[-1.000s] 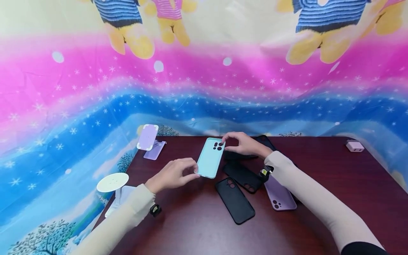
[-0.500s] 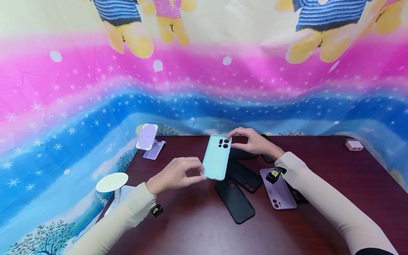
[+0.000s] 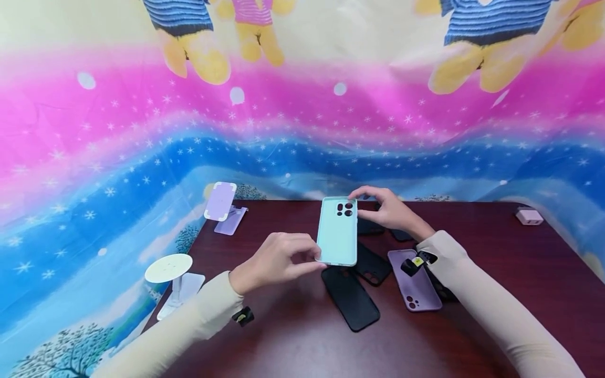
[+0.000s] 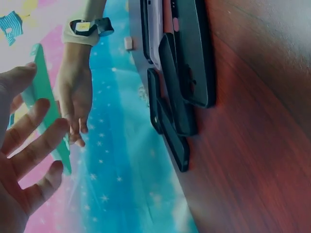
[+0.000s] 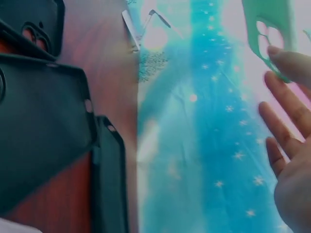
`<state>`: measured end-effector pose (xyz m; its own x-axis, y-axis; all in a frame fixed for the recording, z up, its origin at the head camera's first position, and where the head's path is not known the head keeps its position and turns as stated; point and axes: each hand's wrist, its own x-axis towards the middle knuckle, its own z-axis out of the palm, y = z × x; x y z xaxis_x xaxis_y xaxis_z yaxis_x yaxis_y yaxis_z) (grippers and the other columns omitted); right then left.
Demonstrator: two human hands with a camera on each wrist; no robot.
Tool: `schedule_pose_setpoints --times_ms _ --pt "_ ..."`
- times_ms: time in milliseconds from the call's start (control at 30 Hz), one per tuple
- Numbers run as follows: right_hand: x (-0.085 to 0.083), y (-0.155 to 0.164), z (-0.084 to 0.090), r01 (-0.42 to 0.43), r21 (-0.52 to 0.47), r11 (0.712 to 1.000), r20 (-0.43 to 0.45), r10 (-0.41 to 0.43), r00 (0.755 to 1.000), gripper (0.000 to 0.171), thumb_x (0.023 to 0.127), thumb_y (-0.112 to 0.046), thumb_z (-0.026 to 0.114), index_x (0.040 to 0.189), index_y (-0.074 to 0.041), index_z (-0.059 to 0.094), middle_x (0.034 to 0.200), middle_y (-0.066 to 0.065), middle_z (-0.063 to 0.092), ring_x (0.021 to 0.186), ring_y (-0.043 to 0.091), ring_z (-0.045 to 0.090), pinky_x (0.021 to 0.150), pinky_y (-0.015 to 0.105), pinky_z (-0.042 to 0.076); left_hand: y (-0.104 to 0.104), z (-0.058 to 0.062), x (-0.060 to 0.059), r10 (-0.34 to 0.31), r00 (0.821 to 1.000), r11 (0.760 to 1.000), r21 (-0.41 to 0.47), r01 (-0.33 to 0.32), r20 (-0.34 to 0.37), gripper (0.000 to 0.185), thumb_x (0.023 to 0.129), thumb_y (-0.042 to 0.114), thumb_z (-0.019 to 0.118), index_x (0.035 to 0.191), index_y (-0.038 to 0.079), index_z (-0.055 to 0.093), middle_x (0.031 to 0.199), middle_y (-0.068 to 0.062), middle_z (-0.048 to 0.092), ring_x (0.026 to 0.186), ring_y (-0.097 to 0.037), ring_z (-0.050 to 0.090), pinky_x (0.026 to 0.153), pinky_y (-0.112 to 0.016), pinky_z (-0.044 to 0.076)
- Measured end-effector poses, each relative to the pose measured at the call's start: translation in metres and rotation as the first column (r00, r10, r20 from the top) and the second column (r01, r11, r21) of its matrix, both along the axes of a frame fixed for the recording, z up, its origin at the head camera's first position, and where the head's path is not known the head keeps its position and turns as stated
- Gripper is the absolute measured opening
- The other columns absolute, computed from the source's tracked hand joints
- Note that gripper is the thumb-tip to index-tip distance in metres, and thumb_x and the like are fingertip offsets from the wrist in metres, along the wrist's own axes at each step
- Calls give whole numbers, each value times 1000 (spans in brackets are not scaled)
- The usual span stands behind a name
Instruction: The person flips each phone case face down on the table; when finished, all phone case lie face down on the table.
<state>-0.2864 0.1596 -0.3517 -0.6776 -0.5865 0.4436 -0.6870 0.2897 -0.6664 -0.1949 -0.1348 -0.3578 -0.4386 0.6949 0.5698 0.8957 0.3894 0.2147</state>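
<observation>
A mint-green phone case [image 3: 336, 236] is held up above the table, its inner side and camera cutouts showing in the head view. My left hand [image 3: 281, 260] pinches its lower left corner between thumb and fingers. At the upper right corner, beside the cutouts, my right hand [image 3: 387, 209] pinches the edge. In the left wrist view the case [image 4: 48, 116] appears nearly edge-on, with the other fingers of the left hand [image 4: 24, 160] spread. The right wrist view shows the right thumb by the cutouts of the case [image 5: 272, 29].
Below lie several black phone cases, one in front [image 3: 352, 304], and a purple case [image 3: 416, 283] to the right. A purple phone stand [image 3: 221, 202] and a white round-topped stand [image 3: 168, 269] are at left. A white charger plug [image 3: 528, 216] sits far right.
Both hands have carried the mint-green case to the right and turned it more upright. The purple case below is less covered by the right arm.
</observation>
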Motion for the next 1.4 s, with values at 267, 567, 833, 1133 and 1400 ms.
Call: schedule_pose_setpoints --times_ms 267,567,833,1133,1400 --pt "-4 -14 -18 -3 -86 996 88 11 996 47 87 -8 68 132 -8 53 128 11 55 107 14 57 84 26 48 6 -2 -5 -24 999 1000 12 25 -39 17 80 36 76 83 23 65 72 10 61 60 -1 51 56 -9 35" --pt "-27 -5 -32 -43 -155 987 155 67 986 47 90 -3 62 135 -14 52 126 10 58 100 16 63 69 26 52 6 2 -10 -31 999 999 21 32 -24 17 78 31 78 83 21 65 74 9 62 59 -2 52 56 -12 40" --pt "-32 -6 -32 -99 -231 968 231 153 961 43 91 -12 63 133 -10 53 118 10 62 98 19 67 72 32 56 7 2 -9 -45 999 999 13 45 -4 14 81 31 76 86 22 66 78 12 63 61 -1 52 55 -19 44" --pt "-34 -8 -37 -218 -301 928 197 285 938 37 95 -3 53 132 -4 50 132 16 57 115 26 60 86 34 53 10 -2 -8 -53 998 999 -13 53 20 24 85 37 70 103 22 63 81 11 66 61 -1 54 59 -13 43" --pt "-31 -9 -35 -198 -274 941 264 271 926 39 97 -9 53 135 -9 47 119 16 61 99 26 66 83 44 54 13 -3 -7 33 990 999 -23 -30 136 97 79 47 74 152 22 16 92 13 68 75 3 63 69 -17 50"
